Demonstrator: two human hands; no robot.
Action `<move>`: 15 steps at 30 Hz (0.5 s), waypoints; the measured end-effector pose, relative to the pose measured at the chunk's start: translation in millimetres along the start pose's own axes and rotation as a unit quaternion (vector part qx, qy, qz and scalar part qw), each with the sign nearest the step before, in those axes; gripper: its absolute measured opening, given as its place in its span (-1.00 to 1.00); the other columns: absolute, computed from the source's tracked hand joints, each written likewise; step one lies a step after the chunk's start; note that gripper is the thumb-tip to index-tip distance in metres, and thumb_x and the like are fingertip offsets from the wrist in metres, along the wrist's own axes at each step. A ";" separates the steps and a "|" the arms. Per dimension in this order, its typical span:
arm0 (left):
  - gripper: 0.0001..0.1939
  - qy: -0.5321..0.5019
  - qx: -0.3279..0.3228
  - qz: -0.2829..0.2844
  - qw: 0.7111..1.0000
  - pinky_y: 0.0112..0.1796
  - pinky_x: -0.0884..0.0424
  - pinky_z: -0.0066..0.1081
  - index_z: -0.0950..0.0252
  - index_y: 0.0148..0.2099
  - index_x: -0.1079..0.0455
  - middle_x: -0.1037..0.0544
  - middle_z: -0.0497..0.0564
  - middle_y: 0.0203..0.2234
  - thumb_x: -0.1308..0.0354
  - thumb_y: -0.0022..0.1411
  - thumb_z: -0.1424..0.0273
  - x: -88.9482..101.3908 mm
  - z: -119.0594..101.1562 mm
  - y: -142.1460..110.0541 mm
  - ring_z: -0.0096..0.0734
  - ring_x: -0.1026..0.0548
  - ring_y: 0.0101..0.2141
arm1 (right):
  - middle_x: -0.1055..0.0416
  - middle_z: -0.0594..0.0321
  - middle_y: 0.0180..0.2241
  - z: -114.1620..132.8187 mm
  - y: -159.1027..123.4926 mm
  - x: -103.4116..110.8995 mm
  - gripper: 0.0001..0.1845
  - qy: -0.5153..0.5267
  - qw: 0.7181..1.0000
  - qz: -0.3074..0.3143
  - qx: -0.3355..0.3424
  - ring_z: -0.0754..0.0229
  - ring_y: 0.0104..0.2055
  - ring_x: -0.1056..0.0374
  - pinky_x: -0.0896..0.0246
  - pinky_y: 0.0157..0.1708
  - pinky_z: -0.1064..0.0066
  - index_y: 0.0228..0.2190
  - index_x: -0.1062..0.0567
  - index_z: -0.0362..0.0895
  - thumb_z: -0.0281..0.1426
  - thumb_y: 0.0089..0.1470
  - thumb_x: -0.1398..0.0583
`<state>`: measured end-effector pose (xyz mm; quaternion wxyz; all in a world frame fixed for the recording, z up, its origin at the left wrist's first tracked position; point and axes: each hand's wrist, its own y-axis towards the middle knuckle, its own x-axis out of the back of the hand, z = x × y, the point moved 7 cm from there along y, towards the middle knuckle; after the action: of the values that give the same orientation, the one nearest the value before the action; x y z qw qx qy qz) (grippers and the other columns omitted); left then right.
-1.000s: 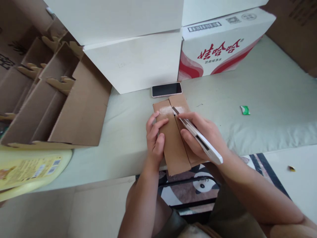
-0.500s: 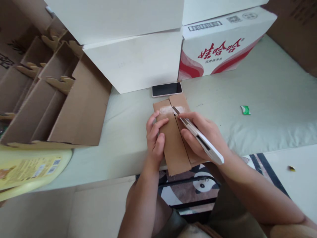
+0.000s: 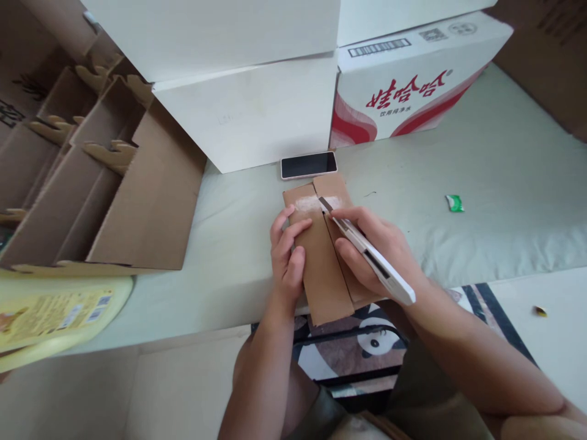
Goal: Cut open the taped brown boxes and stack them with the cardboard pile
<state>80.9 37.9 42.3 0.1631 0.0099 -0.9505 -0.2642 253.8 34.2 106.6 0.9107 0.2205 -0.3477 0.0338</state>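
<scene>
A small brown cardboard box (image 3: pixel 324 263) lies in front of me, its two flaps meeting along a seam. Across the far end of the seam runs a whitish strip (image 3: pixel 306 203), which looks like tape or torn paper. My left hand (image 3: pixel 288 256) grips the box by its left side, fingertips bent over the top. In my right hand (image 3: pixel 373 250) is a white utility knife (image 3: pixel 383 269) with its blade out. The blade tip rests at the seam beside the whitish strip. My right palm is hidden behind the handle.
A phone (image 3: pixel 309 165) lies just beyond the box. Large white cartons (image 3: pixel 247 116) and a red-and-white carton (image 3: pixel 413 91) stand behind it. At left are a divided cardboard box (image 3: pixel 142 201) and a yellow container (image 3: pixel 68 311). A green packet (image 3: pixel 454 203) lies at right.
Almost nothing differs. The knife's rear end has shifted very slightly to the right, while its blade tip and my left hand stay in place.
</scene>
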 end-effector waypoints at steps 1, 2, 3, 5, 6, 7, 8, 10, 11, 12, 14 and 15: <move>-0.56 0.001 0.001 0.000 1.000 0.38 -0.26 0.05 0.11 0.22 -0.47 -0.33 0.11 0.39 0.09 0.55 0.10 0.1 0.3 0.0 -0.04 -0.28 0.41 | -0.64 0.09 -0.14 0.4 0.0 0.3 -0.72 -0.001 1.000 -0.002 0.001 -0.01 -0.14 -0.58 -0.46 -0.16 0.22 -0.01 -0.43 -0.06 -0.36 0.25 -0.15; -0.56 0.004 0.002 -0.001 1.000 0.38 -0.26 0.05 0.11 0.21 -0.47 -0.33 0.11 0.39 0.09 0.54 0.09 0.1 0.6 0.0 -0.04 -0.28 0.41 | -0.64 0.09 -0.14 0.8 0.2 0.6 -0.72 -0.001 1.000 -0.004 0.003 -0.01 -0.14 -0.58 -0.47 -0.17 0.21 -0.01 -0.43 -0.06 -0.36 0.25 -0.15; -0.56 0.006 0.001 -0.002 1.000 0.38 -0.26 0.06 0.11 0.21 -0.47 -0.33 0.12 0.39 0.09 0.54 0.08 0.2 0.6 0.0 -0.03 -0.29 0.41 | -0.64 0.09 -0.14 1.3 0.4 0.6 -0.72 0.000 1.000 -0.002 0.004 -0.01 -0.15 -0.58 -0.47 -0.17 0.21 -0.01 -0.43 -0.06 -0.37 0.24 -0.15; -0.55 0.007 -0.003 -0.004 1.000 0.37 -0.27 0.07 0.11 0.20 -0.48 -0.34 0.12 0.38 0.08 0.54 0.07 0.4 0.3 0.1 -0.02 -0.30 0.40 | -0.64 0.09 -0.15 1.7 0.9 0.2 -0.72 0.001 1.000 0.005 0.003 -0.01 -0.17 -0.58 -0.48 -0.17 0.21 -0.01 -0.43 -0.06 -0.37 0.23 -0.16; -0.56 0.005 -0.004 -0.005 1.000 0.37 -0.27 0.07 0.11 0.20 -0.48 -0.35 0.12 0.38 0.08 0.53 0.08 0.5 0.1 0.1 -0.02 -0.30 0.40 | -0.64 0.10 -0.15 1.4 1.1 0.3 -0.72 0.001 1.000 0.006 0.000 0.00 -0.17 -0.58 -0.48 -0.17 0.20 -0.02 -0.43 -0.06 -0.37 0.23 -0.16; -0.56 0.002 -0.003 -0.006 1.000 0.37 -0.27 0.06 0.11 0.21 -0.48 -0.34 0.11 0.38 0.07 0.54 0.09 0.5 0.1 0.1 -0.02 -0.30 0.40 | -0.64 0.10 -0.15 1.1 1.3 0.4 -0.72 0.001 1.000 0.007 -0.002 0.00 -0.18 -0.58 -0.48 -0.16 0.20 -0.02 -0.43 -0.06 -0.37 0.23 -0.16; -0.57 -0.001 -0.001 -0.006 1.000 0.38 -0.26 0.05 0.11 0.21 -0.48 -0.34 0.11 0.38 0.07 0.54 0.10 0.6 0.1 0.0 -0.03 -0.29 0.41 | -0.64 0.10 -0.15 0.8 1.3 0.3 -0.72 0.002 1.000 0.008 -0.003 0.00 -0.18 -0.58 -0.48 -0.16 0.19 -0.01 -0.43 -0.05 -0.36 0.23 -0.16; -0.57 -0.002 0.000 -0.007 1.000 0.38 -0.26 0.04 0.11 0.21 -0.47 -0.33 0.11 0.39 0.07 0.54 0.11 0.6 -0.2 -0.2 -0.03 -0.29 0.41 | -0.63 0.10 -0.16 0.2 1.2 0.3 -0.72 0.003 1.000 0.008 -0.003 -0.01 -0.19 -0.58 -0.48 -0.16 0.18 -0.01 -0.43 -0.05 -0.34 0.24 -0.16; -0.57 -0.001 0.000 -0.006 1.000 0.38 -0.26 0.05 0.11 0.21 -0.47 -0.33 0.11 0.39 0.08 0.54 0.11 0.5 -0.2 -0.3 -0.03 -0.29 0.41 | -0.63 0.10 -0.15 -0.2 1.0 0.1 -0.72 0.003 1.000 0.009 -0.004 -0.01 -0.19 -0.58 -0.48 -0.16 0.18 -0.01 -0.43 -0.05 -0.34 0.24 -0.17; -0.56 0.001 0.000 -0.005 1.000 0.37 -0.26 0.06 0.12 0.21 -0.47 -0.34 0.12 0.39 0.08 0.54 0.10 0.4 -0.2 -0.4 -0.02 -0.29 0.41 | -0.63 0.10 -0.14 -0.6 0.9 -0.2 -0.71 0.002 1.000 0.011 -0.005 -0.02 -0.18 -0.58 -0.48 -0.15 0.18 0.00 -0.43 -0.05 -0.33 0.24 -0.17; -0.55 0.007 0.003 -0.003 1.000 0.38 -0.26 0.06 0.12 0.21 -0.47 -0.34 0.12 0.39 0.09 0.54 0.08 0.2 0.4 -0.6 -0.02 -0.28 0.41 | -0.63 0.10 -0.13 -1.6 0.7 -0.9 -0.70 0.001 1.000 0.015 -0.010 -0.03 -0.15 -0.58 -0.48 -0.15 0.18 0.01 -0.43 -0.03 -0.33 0.24 -0.17; -0.55 0.008 0.005 -0.002 1.000 0.38 -0.25 0.06 0.12 0.21 -0.47 -0.33 0.12 0.39 0.10 0.54 0.07 0.1 0.9 -0.6 -0.02 -0.28 0.41 | -0.63 0.11 -0.12 -2.0 0.6 -1.2 -0.70 0.000 1.000 0.017 -0.012 -0.03 -0.14 -0.58 -0.48 -0.14 0.18 0.01 -0.43 -0.02 -0.33 0.24 -0.17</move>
<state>80.5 37.9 41.3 0.1701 0.0149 -0.9506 -0.2593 254.0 35.7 104.8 0.9127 0.2035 -0.3515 0.0450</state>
